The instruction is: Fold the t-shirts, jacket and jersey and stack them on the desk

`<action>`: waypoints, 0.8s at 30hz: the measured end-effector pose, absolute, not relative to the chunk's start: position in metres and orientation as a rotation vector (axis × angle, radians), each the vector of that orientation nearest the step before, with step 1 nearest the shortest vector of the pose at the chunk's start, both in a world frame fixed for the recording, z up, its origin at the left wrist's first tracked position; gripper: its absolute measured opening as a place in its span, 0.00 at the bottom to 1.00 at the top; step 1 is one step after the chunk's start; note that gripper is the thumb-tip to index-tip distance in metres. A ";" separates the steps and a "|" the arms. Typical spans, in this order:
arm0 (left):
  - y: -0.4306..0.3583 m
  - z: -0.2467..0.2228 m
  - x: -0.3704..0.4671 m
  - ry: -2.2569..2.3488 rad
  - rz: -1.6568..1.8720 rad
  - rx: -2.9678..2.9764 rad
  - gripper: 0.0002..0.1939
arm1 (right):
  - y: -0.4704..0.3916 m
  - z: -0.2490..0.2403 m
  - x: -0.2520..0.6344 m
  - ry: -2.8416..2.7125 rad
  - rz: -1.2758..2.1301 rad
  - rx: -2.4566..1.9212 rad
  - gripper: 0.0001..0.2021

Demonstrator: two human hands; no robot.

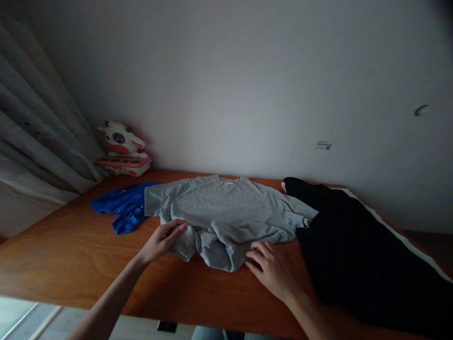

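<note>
A grey short-sleeved T-shirt lies on the wooden table, its neck toward the wall and its lower part bunched in folds. At the left of these folds, my left hand has its thumb and fingers closed on the cloth; some of its fingertips are hidden. My right hand rests by the bunched hem on the right, touching or almost touching it. The fingers there are loosely bent and spread, with no cloth visibly gripped between them.
Blue shiny cloth lies by the left sleeve. A black garment with a white stripe spreads over the right side, by the other sleeve. A cow-shaped toy keyboard stands in the back left corner, near a curtain. The table meets the wall behind.
</note>
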State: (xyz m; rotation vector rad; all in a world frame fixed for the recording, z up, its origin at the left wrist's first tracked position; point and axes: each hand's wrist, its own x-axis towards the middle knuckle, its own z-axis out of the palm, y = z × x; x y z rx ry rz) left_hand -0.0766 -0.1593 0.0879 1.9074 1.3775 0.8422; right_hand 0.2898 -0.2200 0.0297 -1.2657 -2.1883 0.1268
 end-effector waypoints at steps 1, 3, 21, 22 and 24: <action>-0.159 0.090 -0.080 1.387 0.883 1.855 0.31 | -0.219 0.029 0.287 -2.171 0.122 -1.269 0.04; -0.159 0.095 -0.092 1.410 0.959 1.764 0.33 | -0.219 0.033 0.289 -2.096 0.159 -1.270 0.08; -0.188 0.047 -0.130 1.304 0.508 2.580 0.37 | -0.150 0.018 0.286 -1.904 0.335 -1.347 0.14; -0.190 0.044 -0.131 1.315 0.516 2.587 0.34 | -0.143 0.015 0.282 -1.899 0.345 -1.368 0.16; -0.193 0.043 -0.131 1.330 0.542 2.565 0.28 | -0.135 0.012 0.276 -1.898 0.376 -1.402 0.15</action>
